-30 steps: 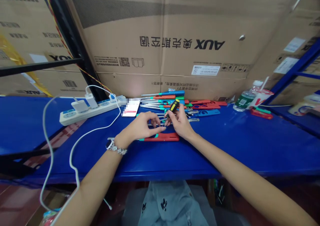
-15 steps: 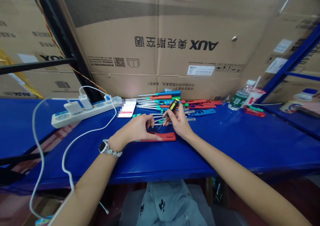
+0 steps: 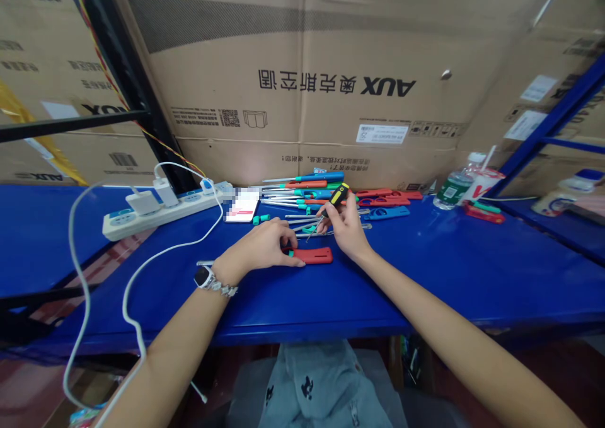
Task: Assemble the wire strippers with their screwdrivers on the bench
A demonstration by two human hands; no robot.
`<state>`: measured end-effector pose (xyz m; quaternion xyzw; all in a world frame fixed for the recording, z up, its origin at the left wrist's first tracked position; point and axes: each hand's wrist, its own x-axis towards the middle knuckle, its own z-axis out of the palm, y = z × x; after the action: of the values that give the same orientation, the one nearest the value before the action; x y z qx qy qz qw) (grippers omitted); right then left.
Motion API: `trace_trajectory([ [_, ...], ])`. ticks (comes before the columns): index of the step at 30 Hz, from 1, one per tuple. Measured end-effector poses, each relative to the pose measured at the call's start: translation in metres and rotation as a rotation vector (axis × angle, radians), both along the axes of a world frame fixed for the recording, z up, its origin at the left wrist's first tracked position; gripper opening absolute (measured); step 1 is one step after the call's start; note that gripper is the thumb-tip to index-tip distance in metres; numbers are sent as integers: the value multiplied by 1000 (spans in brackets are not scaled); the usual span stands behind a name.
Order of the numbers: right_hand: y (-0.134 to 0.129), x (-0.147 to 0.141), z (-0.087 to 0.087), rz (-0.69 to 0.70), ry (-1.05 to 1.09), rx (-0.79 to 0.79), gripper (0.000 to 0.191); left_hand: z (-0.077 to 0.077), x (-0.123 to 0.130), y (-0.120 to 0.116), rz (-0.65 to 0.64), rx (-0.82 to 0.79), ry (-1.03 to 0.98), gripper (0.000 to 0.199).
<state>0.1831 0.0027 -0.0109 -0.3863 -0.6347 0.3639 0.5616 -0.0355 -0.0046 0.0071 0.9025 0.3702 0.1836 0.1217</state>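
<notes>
My left hand [image 3: 265, 246] is closed around the red stick lighter [image 3: 314, 256] lying on the blue table, thumb along its near side and curled fingers over the trigger area. The lighter's metal tube [image 3: 205, 263] pokes out to the left, behind my wrist. In my right hand [image 3: 347, 226] is a black and yellow screwdriver [image 3: 339, 195], tilted, with its thin shaft pointing down and left, just above the lighter. The tip appears apart from the red body. Behind both hands lies a pile of stick lighters, among them a blue one [image 3: 385, 213] and red ones [image 3: 392, 195].
A white power strip [image 3: 120, 227] with chargers and a looping cable [image 3: 126, 289] occupies the left. A phone [image 3: 243, 204] and small green pieces [image 3: 261, 219] lie behind my left hand. At right stand a bottle [image 3: 451, 191] and a cup [image 3: 484, 182]. Cardboard [image 3: 212, 69] rises behind.
My left hand has settled onto the red lighter, its fingers lower and nearer to it. My right hand has lifted the screwdriver slightly and shifted right. The camera view has moved a little.
</notes>
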Motion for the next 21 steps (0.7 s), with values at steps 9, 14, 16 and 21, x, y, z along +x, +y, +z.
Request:
trace_trajectory([
  [9, 3, 2, 5, -66, 49, -16, 49, -3, 2, 3, 61, 58, -169, 40],
  [14, 0, 0, 8, -95, 86, -33, 42, -10, 17, 4, 109, -111, -372, 22],
  [16, -1, -1, 8, -84, 118, -20, 40, -12, 21, 4, 114, -200, -437, 17],
  [21, -1, -4, 4, -50, 224, 69, 45, -12, 26, 4, 130, -313, -551, 14],
])
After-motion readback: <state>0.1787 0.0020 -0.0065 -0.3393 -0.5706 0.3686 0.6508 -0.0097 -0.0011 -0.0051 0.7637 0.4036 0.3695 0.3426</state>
